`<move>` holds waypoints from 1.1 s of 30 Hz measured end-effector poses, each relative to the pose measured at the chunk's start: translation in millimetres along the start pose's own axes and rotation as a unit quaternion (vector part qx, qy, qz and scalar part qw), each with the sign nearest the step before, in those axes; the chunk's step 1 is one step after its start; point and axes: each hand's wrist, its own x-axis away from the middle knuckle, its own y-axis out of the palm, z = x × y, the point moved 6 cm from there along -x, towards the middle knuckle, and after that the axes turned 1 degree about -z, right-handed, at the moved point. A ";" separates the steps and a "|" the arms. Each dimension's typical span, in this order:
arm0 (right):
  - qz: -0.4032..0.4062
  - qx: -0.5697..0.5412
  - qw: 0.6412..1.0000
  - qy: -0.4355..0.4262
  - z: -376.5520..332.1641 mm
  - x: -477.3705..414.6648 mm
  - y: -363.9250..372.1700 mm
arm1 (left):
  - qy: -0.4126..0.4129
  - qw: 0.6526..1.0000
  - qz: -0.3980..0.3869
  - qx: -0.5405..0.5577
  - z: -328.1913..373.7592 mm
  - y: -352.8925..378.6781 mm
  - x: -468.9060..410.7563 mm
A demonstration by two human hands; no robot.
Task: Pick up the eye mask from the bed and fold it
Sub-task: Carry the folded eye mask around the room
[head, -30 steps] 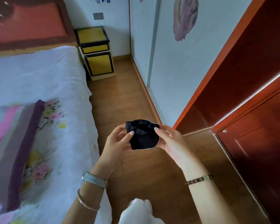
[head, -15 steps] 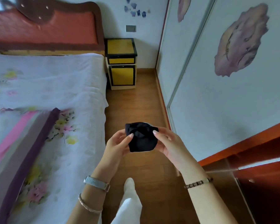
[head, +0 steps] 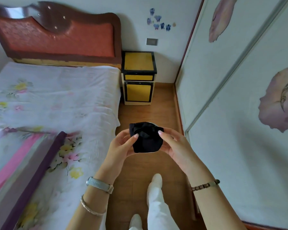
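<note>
Bedroom count: one eye mask [head: 146, 138], black, bunched between two hands – left hand [head: 119, 146], right hand [head: 175, 145]. One bed [head: 56, 100], one red headboard [head: 56, 35], one yellow nightstand [head: 138, 77]. One wristwatch [head: 99, 184], two bracelets: bangle [head: 91, 207], bead bracelet [head: 204, 185]. Two wardrobe doors [head: 239, 97].

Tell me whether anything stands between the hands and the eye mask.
Nothing does. The left hand and right hand already hold the black eye mask between them, thumbs pressed on its front, above the wooden floor beside the bed. It is bunched up, seemingly partly folded.
</note>
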 end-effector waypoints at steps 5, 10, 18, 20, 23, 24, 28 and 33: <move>-0.025 0.021 0.999 0.006 -31.7 -91.6 3.1 | 0.009 1.000 0.022 -0.013 22.8 -2.0 -82.2; -0.047 0.019 0.999 0.018 -73.3 -188.2 -0.4 | 0.004 0.998 0.062 -0.021 51.9 5.8 -176.2; -0.075 0.054 0.995 0.043 -137.5 -324.9 -3.5 | 0.001 0.994 0.105 -0.018 90.8 15.3 -304.1; -0.082 0.060 0.994 0.044 -149.6 -353.6 -2.1 | -0.002 0.993 0.114 -0.014 98.0 14.9 -331.6; -0.084 0.067 0.993 0.057 -162.4 -398.5 1.9 | -0.005 0.992 0.125 -0.006 107.5 8.5 -375.2; -0.082 0.067 0.992 0.062 -166.1 -413.3 3.2 | -0.007 0.992 0.126 -0.004 110.7 5.8 -390.7; -0.069 0.068 0.993 0.067 -183.9 -478.5 7.4 | -0.005 0.994 0.113 -0.010 127.5 -2.9 -461.7; -0.060 0.046 0.995 0.070 -211.9 -565.6 19.6 | -0.004 0.995 0.094 -0.023 160.5 -14.8 -553.0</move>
